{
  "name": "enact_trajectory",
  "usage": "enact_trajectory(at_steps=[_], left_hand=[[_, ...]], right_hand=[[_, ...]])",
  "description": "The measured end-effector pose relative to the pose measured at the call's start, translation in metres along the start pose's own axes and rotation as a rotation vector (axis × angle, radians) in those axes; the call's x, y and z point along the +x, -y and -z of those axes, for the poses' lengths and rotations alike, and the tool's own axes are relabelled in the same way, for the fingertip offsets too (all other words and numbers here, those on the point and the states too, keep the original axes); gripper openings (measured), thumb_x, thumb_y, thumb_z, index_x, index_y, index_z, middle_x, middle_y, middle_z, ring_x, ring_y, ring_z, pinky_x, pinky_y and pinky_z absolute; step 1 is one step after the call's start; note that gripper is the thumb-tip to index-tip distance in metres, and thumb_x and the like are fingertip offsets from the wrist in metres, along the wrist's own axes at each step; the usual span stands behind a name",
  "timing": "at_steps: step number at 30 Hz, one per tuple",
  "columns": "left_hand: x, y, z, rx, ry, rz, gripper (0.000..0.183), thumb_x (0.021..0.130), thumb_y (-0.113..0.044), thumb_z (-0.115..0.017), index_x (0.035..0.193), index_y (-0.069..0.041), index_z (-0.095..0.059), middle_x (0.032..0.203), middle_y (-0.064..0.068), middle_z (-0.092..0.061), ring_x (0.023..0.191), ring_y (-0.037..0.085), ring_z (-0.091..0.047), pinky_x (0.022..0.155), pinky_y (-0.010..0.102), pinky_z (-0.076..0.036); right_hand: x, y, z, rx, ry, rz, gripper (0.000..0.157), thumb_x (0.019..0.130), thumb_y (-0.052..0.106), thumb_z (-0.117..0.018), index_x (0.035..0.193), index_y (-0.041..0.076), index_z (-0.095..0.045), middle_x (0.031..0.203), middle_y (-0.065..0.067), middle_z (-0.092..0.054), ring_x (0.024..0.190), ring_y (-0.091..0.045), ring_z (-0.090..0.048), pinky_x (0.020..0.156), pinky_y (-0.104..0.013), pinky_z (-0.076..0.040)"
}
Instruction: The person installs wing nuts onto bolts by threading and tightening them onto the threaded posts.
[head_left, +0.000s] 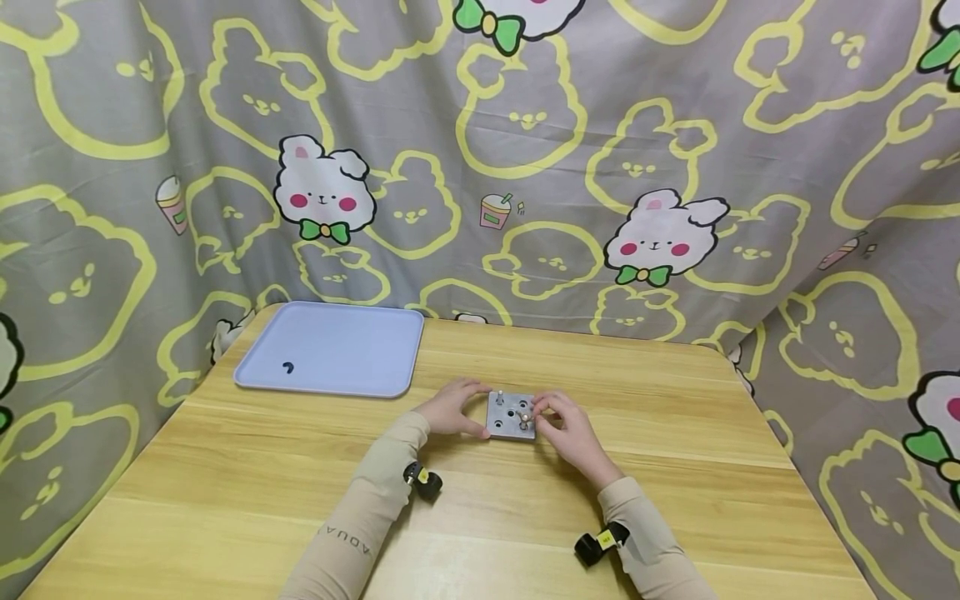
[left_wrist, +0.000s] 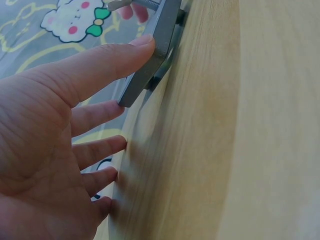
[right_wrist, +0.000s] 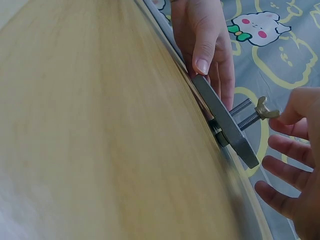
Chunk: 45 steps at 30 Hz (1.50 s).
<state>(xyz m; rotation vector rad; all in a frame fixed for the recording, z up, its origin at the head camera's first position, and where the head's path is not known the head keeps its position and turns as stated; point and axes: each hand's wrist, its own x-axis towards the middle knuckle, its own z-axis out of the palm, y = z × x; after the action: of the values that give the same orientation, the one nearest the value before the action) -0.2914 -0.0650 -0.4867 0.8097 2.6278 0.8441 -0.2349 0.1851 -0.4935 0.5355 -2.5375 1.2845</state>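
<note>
A grey metal plate [head_left: 510, 432] with several holes lies in front of me on the table. Two threaded bolts stand up from it; a brass wing nut [right_wrist: 263, 109] sits at the top of one, while the other bolt [head_left: 500, 397] is bare in the head view. On the plate's left side, my left hand [head_left: 450, 408] holds its edges between thumb and index finger, the other fingers spread. My right hand [head_left: 572, 429] pinches a wing of the wing nut with thumb and index fingertips. Bolt heads show beneath the plate in the right wrist view.
A pale blue tray [head_left: 337, 333] lies at the table's back left, holding a small dark curved piece [head_left: 288, 367]. The wooden table [head_left: 480, 525] reaches back to a patterned curtain [head_left: 420, 100]. A black camera is strapped to each wrist.
</note>
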Motion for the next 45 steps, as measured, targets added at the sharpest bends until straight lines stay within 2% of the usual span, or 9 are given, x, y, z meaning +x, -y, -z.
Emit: enact_trajectory(at_steps=[5,11,15,23,30,35,38,42,45], left_hand=[[0.0001,0.0004,-0.0004,0.003,-0.004,-0.002,0.086,0.074,-0.04,-0.081,0.146,-0.014,-0.042,0.156,0.018,-0.033,0.147,0.041,-0.024,0.12,0.059,-0.018],[0.0006,0.0,-0.0003,-0.005,-0.007,0.006,0.086,0.074,-0.04,-0.081,0.146,-0.015,-0.043,0.156,0.018,-0.034,0.147,0.04,-0.024,0.12,0.058,-0.018],[0.0003,-0.0005,-0.0005,-0.007,-0.01,0.007,0.086,0.074,-0.04,-0.082,0.146,-0.014,-0.043,0.155,0.018,-0.035,0.146,0.04,-0.025,0.119,0.059,-0.019],[-0.0005,-0.0007,-0.0002,-0.003,-0.01,0.006,0.085,0.074,-0.04,-0.081,0.146,-0.015,-0.043,0.155,0.018,-0.035,0.146,0.04,-0.024,0.12,0.058,-0.018],[-0.0006,-0.0015,0.0012,-0.002,-0.004,-0.001,0.084,0.074,-0.04,-0.081,0.146,-0.015,-0.044,0.155,0.018,-0.035,0.147,0.04,-0.024,0.12,0.057,-0.017],[-0.0002,-0.0014,0.0005,-0.001,-0.009,-0.007,0.085,0.074,-0.039,-0.081,0.146,-0.014,-0.043,0.155,0.018,-0.035,0.146,0.04,-0.025,0.12,0.058,-0.018],[-0.0001,-0.0015,0.0002,-0.003,-0.009,-0.006,0.085,0.074,-0.04,-0.081,0.146,-0.015,-0.043,0.155,0.018,-0.034,0.146,0.04,-0.025,0.12,0.059,-0.019],[-0.0002,-0.0018,0.0003,-0.002,-0.009,-0.001,0.085,0.074,-0.04,-0.081,0.146,-0.015,-0.043,0.155,0.018,-0.035,0.146,0.04,-0.025,0.12,0.058,-0.019],[-0.0001,-0.0016,-0.0001,0.001,-0.009,0.0,0.085,0.074,-0.04,-0.081,0.146,-0.014,-0.043,0.155,0.018,-0.035,0.146,0.04,-0.026,0.119,0.058,-0.019]], right_hand=[[-0.0002,-0.0014,-0.0008,-0.005,0.001,0.011,0.015,0.081,0.003,-0.071,0.092,0.011,-0.065,0.113,-0.011,-0.067,0.106,-0.03,-0.062,0.083,-0.045,-0.057],[-0.0008,-0.0007,-0.0012,-0.009,0.029,-0.003,0.035,0.083,0.012,-0.074,0.117,0.007,-0.064,0.118,-0.01,-0.065,0.109,-0.03,-0.061,0.084,-0.045,-0.057],[-0.0008,0.0002,-0.0011,-0.007,0.038,0.012,0.03,0.083,0.011,-0.074,0.111,0.007,-0.066,0.116,-0.01,-0.065,0.108,-0.031,-0.061,0.083,-0.045,-0.056],[-0.0008,0.0021,-0.0002,0.016,-0.003,-0.01,0.006,0.086,0.009,-0.07,0.089,0.012,-0.065,0.114,-0.011,-0.067,0.109,-0.029,-0.062,0.083,-0.043,-0.057],[-0.001,0.0015,0.0007,0.033,0.003,-0.013,0.015,0.082,-0.003,-0.063,0.085,0.012,-0.066,0.114,-0.013,-0.067,0.107,-0.03,-0.063,0.085,-0.034,-0.056],[-0.0007,0.0008,-0.0004,-0.011,0.002,0.016,0.017,0.078,0.001,-0.07,0.087,0.014,-0.064,0.115,-0.013,-0.066,0.108,-0.03,-0.062,0.084,-0.043,-0.056],[-0.0008,0.0009,-0.0012,-0.014,0.007,0.023,0.022,0.079,0.004,-0.074,0.098,0.009,-0.064,0.115,-0.013,-0.065,0.108,-0.031,-0.061,0.083,-0.048,-0.056],[-0.0012,0.0008,-0.0012,-0.006,0.025,0.006,0.035,0.081,0.007,-0.076,0.113,0.004,-0.064,0.117,-0.012,-0.064,0.109,-0.033,-0.06,0.085,-0.05,-0.055],[-0.0009,-0.0002,-0.0011,-0.01,0.033,0.005,0.036,0.081,0.008,-0.076,0.115,0.005,-0.065,0.118,-0.011,-0.064,0.11,-0.033,-0.06,0.085,-0.049,-0.055]])
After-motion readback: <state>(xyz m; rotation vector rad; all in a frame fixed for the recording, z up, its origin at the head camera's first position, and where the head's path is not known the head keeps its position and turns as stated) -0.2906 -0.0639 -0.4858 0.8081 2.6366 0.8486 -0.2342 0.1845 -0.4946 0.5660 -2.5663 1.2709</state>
